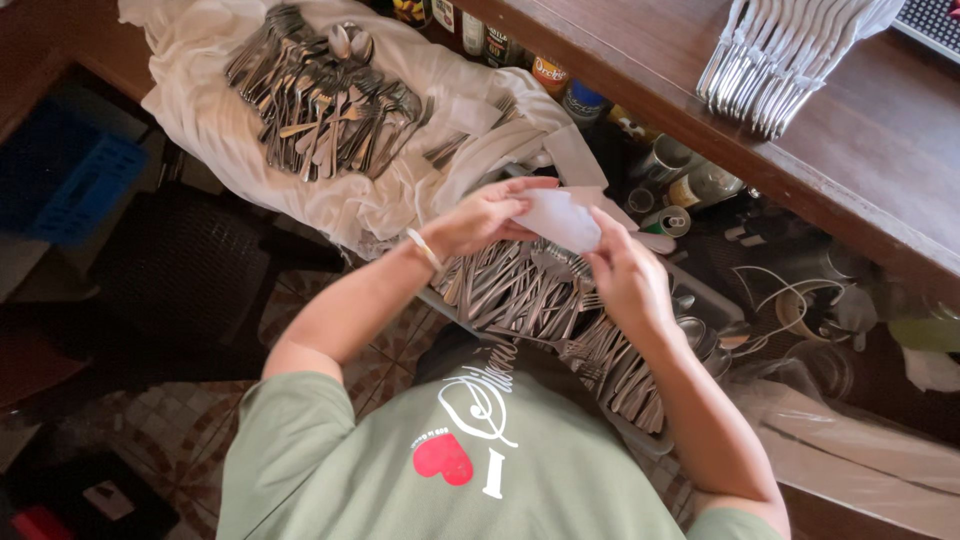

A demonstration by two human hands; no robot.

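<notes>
My left hand [485, 215] and my right hand [625, 275] both grip a small white cloth [560, 218], held between them above a tray of steel forks and spoons [530, 295]. The left hand, with a thin band on its wrist, pinches the cloth's upper edge. The right hand's fingers wrap its lower right side. Whether a piece of cutlery is inside the cloth is hidden.
A heap of cutlery [320, 100] lies on a big white sheet [200, 110] at the upper left. More cutlery [770, 60] is fanned out on the wooden counter [860, 150]. Cans, bottles and cups [690, 185] stand under the counter. A blue crate [65, 175] sits at the left.
</notes>
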